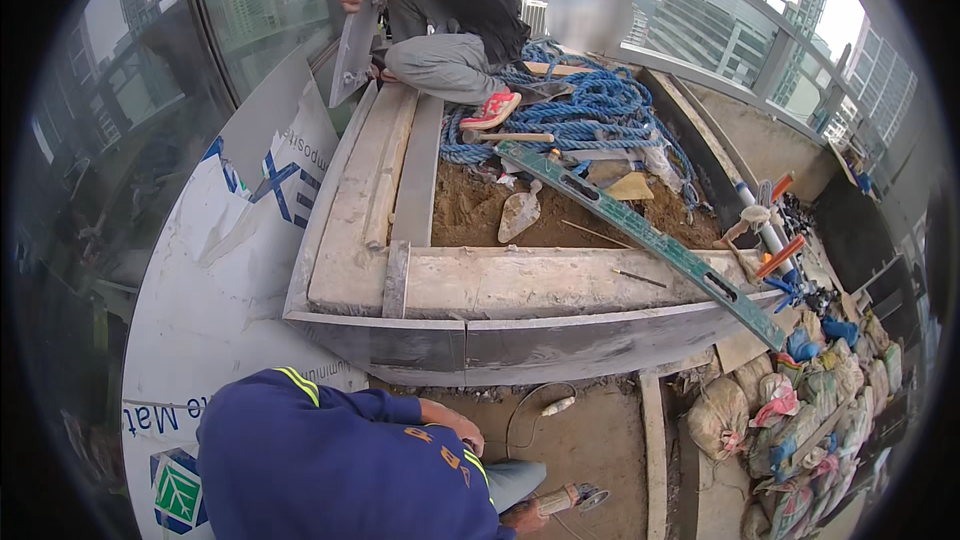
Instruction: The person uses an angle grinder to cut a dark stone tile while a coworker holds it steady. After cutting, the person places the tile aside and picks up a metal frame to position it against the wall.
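Note:
Neither of my hands shows in the head view. Just below me crouches a co-worker in a blue hooded top point(330, 460). That person's one hand point(522, 517) grips an angle grinder point(553, 502), its disc pointing right; the other hand point(458, 423) is near the knee. Beyond them stands a planter with a pale stone ledge point(500, 280) and dark facing panels point(400, 348). A green spirit level point(640, 228) lies slanted across soil and ledge. At the top, another person point(450, 50) squats on the planter, hands on a grey panel point(355, 45).
Blue rope point(600, 110) is heaped inside the planter, beside a hammer point(508, 137) and a trowel point(520, 212). A large white sheet point(225, 270) leans at left. Filled sacks point(820, 400) crowd the right. A cable connector point(558, 406) rests on the floor. Glass railing point(720, 20) stands behind.

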Available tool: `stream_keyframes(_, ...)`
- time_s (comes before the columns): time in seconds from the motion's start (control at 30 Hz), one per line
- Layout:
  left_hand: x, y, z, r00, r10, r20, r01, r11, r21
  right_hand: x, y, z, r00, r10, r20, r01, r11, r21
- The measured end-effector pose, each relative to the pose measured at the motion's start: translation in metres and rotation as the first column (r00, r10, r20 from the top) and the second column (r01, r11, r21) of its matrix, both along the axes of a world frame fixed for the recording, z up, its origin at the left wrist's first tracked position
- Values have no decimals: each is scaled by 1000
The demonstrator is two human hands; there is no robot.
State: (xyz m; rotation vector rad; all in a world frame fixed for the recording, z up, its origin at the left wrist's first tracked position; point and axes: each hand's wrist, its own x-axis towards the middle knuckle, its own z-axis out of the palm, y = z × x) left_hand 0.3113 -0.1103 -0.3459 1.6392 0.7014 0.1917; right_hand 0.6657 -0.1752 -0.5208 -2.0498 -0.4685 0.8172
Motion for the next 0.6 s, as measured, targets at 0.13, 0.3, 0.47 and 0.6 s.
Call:
stream_keyframes(0.13, -38, -17, 95, 986, 154, 57, -157, 986, 57, -26, 45, 137, 975, 205, 85, -216, 962, 169)
stream_keyframes(0.3, -65, -38, 176, 956, 295, -4, -294, 954, -63, -24, 66, 183, 921, 348, 175, -388, 859, 334)
stream_keyframes(0.47, -93, -44, 217, 837, 540, -88, -547, 822, -159, -47, 122, 203, 804, 574, 158, -584, 709, 396)
stream_keyframes(0.6, -98, -40, 223, 690, 724, 8, -724, 690, -14, -67, 140, 221, 697, 700, 157, -700, 616, 362)
